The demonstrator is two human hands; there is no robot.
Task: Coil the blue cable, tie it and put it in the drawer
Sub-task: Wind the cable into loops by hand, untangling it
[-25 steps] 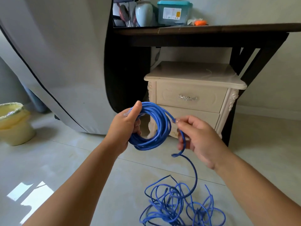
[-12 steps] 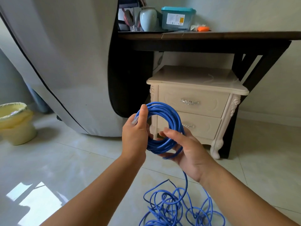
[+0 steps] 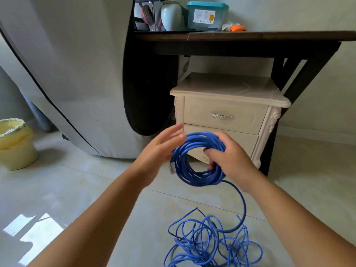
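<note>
The blue cable is partly wound into a round coil [image 3: 194,162] held up in front of me. My right hand [image 3: 229,160] grips the coil's right side, fingers curled through its middle. My left hand [image 3: 159,151] is blurred, its fingers straight beside the coil's left edge and its thumb behind the loops; whether it touches them I cannot tell. A plug end [image 3: 172,167] hangs at the coil's left. From the coil a strand drops to a loose tangle of cable [image 3: 210,245] on the floor. Behind stands the cream nightstand [image 3: 229,93], its top drawer [image 3: 223,116] closed.
The nightstand stands under a dark wooden table [image 3: 246,37] carrying a vase [image 3: 171,15] and a teal-lidded box [image 3: 207,15]. A grey fabric cover [image 3: 67,74] fills the left side. A yellow bin [image 3: 14,143] sits at far left on the tiled floor.
The coil has passed from my left hand into my right hand's grip. My left hand let go and opened beside it. The view has shifted closer to the nightstand.
</note>
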